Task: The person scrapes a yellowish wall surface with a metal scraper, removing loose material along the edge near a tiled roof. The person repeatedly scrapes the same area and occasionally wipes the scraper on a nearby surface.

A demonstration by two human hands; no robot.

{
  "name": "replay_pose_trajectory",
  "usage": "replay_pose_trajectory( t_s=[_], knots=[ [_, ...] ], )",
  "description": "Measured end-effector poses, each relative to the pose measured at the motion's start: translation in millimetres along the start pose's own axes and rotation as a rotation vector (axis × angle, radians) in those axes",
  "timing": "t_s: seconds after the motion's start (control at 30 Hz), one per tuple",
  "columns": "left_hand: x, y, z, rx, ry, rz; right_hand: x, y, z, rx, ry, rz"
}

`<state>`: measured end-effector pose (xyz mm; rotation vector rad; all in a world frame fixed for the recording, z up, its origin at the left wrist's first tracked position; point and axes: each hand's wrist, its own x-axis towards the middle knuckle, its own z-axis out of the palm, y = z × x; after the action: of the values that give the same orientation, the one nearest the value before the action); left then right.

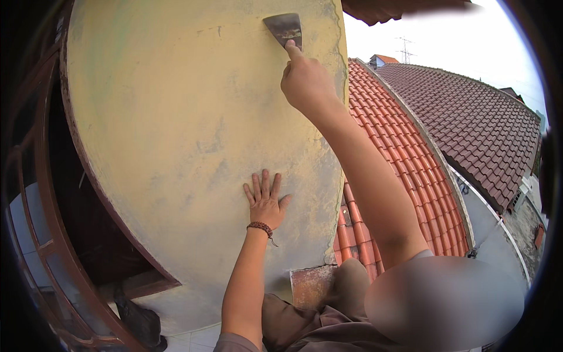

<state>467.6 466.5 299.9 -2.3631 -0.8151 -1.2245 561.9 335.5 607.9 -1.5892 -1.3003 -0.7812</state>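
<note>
In the head view, the right hand (306,82) is raised high against a yellowed plaster wall (176,117), fingers wrapped around the handle of a metal scraper (284,28) with the forefinger stretched along it and pressing on the blade. The blade lies flat to the wall just above that hand, close to the wall's outer edge. The left hand (265,202) is well below the right one, open wide with its fingers spread and its palm pressed flat on the plaster; it holds nothing, and a beaded bracelet (260,226) sits at its wrist. Around the left hand the surface is blotchy, with greyish, duller patches showing through the yellow, and rough, crumbling plaster runs down the corner to the right of both hands. Judging from this, the scraping looks partly done at most: the worn patches may be places already worked, though I cannot tell scraped areas from plain weathering, and much of the wall to the left of the hands keeps an even yellow coat. To the right of the right arm, orange and brown tiled roofs (410,152) fall away below. Far left of the left hand stands a brown wooden window frame (53,234).
</note>
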Motion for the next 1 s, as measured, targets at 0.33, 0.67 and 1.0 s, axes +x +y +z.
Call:
replay_pose_trajectory(
  t_s=[0.33,0.67,1.0],
  knots=[
    [9.9,11.5,-10.9,-0.058,-0.178,-0.061,24.0,-28.4,28.5,-0.064,-0.049,-0.197],
    [13.3,12.7,-20.3,-0.051,-0.203,-0.108,-55.8,-28.2,79.8,-0.167,-0.245,-0.349],
    [3.9,5.9,6.0,0.02,-0.02,-0.063,-68.6,-28.9,78.0,-0.339,-0.34,-0.542]
  ],
)
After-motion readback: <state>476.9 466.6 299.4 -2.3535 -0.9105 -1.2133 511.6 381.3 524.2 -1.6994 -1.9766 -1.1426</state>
